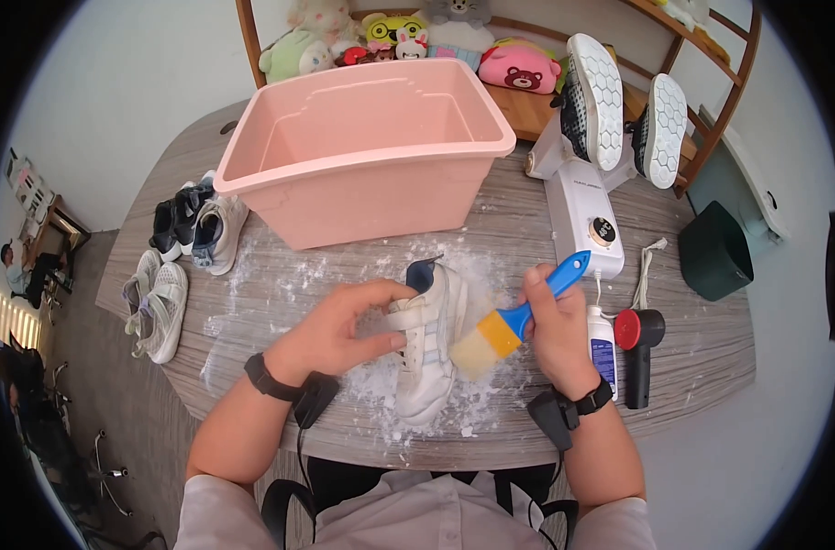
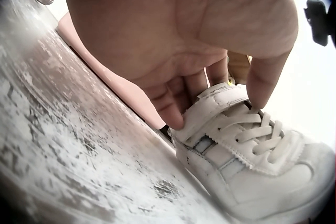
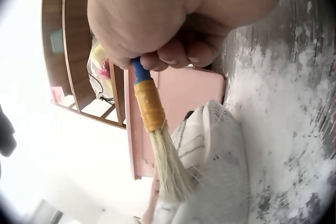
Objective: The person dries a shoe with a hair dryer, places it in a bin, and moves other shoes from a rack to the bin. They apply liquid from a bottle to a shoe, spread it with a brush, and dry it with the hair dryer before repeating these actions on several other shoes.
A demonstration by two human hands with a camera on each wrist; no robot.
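A small white sneaker [image 1: 426,344] with a strap, laces and a dark blue lining lies on the table in the head view, toe toward the person. My left hand [image 1: 360,321] grips it around the ankle; in the left wrist view its fingertips [image 2: 176,116] press the strap [image 2: 215,109]. My right hand [image 1: 559,330] holds a wide paintbrush [image 1: 502,335] by its blue handle. The pale bristles [image 3: 170,174] meet the side of the sneaker in the right wrist view. White powder [image 3: 283,124] covers the tabletop around the shoe.
A pink tub [image 1: 390,197] stands behind the sneaker. Several small shoes [image 1: 165,307] sit at the left. On the right are a white shoe dryer [image 1: 587,220] bearing two shoes, a white bottle [image 1: 603,353] and a black-and-red device [image 1: 638,357]. A dark bin [image 1: 715,252] stands past the right edge.
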